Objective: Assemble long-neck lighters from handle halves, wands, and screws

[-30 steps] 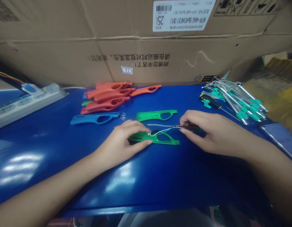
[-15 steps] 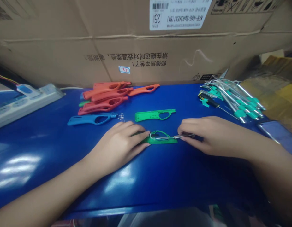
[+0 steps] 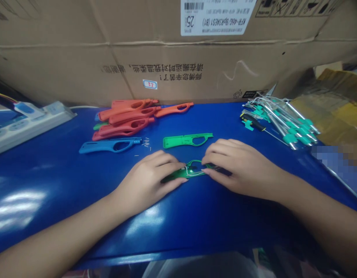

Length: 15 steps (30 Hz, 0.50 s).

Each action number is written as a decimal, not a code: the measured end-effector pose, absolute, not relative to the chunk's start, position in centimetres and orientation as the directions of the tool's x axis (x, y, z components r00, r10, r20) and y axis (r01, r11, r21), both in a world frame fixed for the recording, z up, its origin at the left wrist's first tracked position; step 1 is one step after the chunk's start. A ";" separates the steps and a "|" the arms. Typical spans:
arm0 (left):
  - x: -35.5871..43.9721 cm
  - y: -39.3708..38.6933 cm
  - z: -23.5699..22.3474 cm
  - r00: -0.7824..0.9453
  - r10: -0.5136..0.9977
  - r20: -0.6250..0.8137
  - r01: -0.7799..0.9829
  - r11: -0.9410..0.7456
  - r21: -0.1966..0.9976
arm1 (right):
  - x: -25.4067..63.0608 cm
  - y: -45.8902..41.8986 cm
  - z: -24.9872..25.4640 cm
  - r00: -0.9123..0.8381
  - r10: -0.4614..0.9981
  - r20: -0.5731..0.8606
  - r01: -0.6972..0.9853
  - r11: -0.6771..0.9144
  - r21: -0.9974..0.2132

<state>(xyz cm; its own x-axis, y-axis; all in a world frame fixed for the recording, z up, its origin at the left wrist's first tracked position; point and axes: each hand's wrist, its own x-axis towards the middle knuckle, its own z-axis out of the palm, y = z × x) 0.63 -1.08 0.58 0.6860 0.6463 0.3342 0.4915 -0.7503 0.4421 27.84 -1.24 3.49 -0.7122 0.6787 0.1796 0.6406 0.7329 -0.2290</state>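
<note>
On the blue table lies a green lighter shell half (image 3: 178,173), its hollow side up, with a white wire and a dark part inside. My left hand (image 3: 155,177) grips its wide handle end between thumb and fingers. At the narrow end, my right hand (image 3: 233,166) is closed, thumb and fingertips pinching around a metal rod that is mostly hidden by the fingers. A matching green shell half (image 3: 186,141) lies just beyond both hands, its inside facing up. Left of it sit several tiny screws (image 3: 146,142) and a blue lighter shell (image 3: 109,146).
Red and orange lighter shells (image 3: 126,127) are piled at the back left, near a white power strip (image 3: 30,123). At the right lie metal lighter rods with green parts (image 3: 291,123) and a screwdriver (image 3: 253,121). A large cardboard box (image 3: 80,58) stands along the back.
My right hand has moved left along the metal rod, over the narrow end of the green shell. The rod, seen plainly before, is now mostly covered. My left hand keeps its grip.
</note>
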 end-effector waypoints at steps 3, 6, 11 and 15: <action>1.1 -1.3 0.5 0.694 0.640 0.330 0.464 -0.748 0.475 | 26.7 -1.6 2.7 -0.685 0.708 0.171 0.654 0.701 -0.284; 1.2 -1.3 0.3 0.700 0.627 0.341 0.442 -0.756 0.484 | 26.1 -1.6 2.1 -0.662 0.737 0.139 0.660 0.661 -0.357; 0.8 -1.2 0.6 0.744 0.589 0.317 0.423 -0.781 0.459 | 26.4 -1.2 1.8 -0.644 0.753 0.136 0.647 0.631 -0.427; 0.3 -1.0 1.1 0.797 0.544 0.264 0.397 -0.800 0.451 | 26.7 -1.2 1.8 -0.660 0.737 0.143 0.646 0.655 -0.393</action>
<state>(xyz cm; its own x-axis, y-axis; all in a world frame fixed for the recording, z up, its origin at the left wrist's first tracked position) 0.33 -1.02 1.15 0.7968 0.5437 0.2636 0.3965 -0.7996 0.4510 26.75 -1.22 1.81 -0.6602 0.7372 0.1434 0.6457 0.6548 -0.3928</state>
